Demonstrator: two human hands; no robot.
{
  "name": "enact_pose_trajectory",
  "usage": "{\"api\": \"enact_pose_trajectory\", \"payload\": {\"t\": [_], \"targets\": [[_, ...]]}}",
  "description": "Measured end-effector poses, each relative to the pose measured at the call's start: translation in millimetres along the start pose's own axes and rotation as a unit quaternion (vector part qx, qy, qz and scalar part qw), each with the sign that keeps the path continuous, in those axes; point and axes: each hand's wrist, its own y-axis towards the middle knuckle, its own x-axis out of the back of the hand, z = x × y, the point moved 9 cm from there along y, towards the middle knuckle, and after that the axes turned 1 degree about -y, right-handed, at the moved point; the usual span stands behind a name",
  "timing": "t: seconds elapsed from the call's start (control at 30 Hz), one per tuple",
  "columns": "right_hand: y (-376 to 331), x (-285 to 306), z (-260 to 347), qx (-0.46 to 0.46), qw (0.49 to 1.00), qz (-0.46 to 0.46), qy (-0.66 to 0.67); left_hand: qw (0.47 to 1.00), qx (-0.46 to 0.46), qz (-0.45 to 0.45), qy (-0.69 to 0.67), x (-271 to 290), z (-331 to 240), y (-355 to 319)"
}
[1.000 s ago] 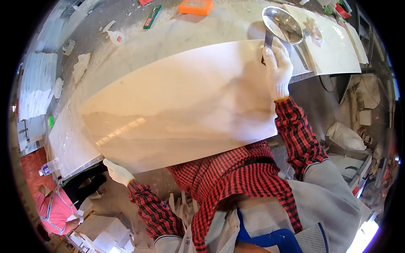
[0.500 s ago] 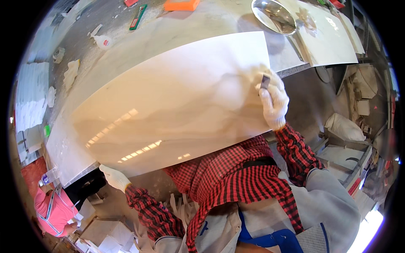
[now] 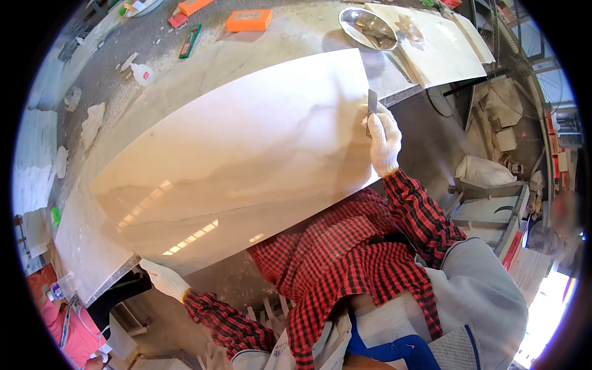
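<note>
A large glossy slab, cream and white with tan veining and one curved edge, lies across the workbench, its near edge overhanging toward my body. My right hand, in a white knit glove, is closed around a small, thin, dark grey rectangular piece. That piece stands on edge against the slab's right edge; its exact kind is not clear. At the slab's lower left corner, my gloved left hand grips the near edge, its fingertips partly hidden there.
Beyond the slab, the workbench bears a metal bowl, an orange box, a green tool and a white bottle. Pale panels lie at far right. A person in pink is at lower left.
My right hand has shifted from over the slab's face to its right edge, and the grey piece has turned edge-on. The left hand keeps its place at the corner. The whole view has shifted slightly.
</note>
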Motion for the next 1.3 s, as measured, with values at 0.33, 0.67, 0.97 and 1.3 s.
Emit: {"api": "enact_pose_trajectory", "payload": {"t": [0.33,0.67,0.97,1.3], "targets": [[8,-11,5,0.043,0.998,-0.014,-0.048,0.999,-0.009,0.002,-0.033,-2,42,-18],[5,-15,-1,0.032,0.999,0.017,0.025,0.999,0.028,0.014,0.038,-8,51,-4],[-67,27,-34,-0.220,0.953,-0.006,0.206,0.993,0.041,0.002,-0.115,-5,49,-30],[-38,31,-47,-0.280,0.939,0.052,0.194,0.990,0.006,0.020,-0.136,-12,42,-26]]}}
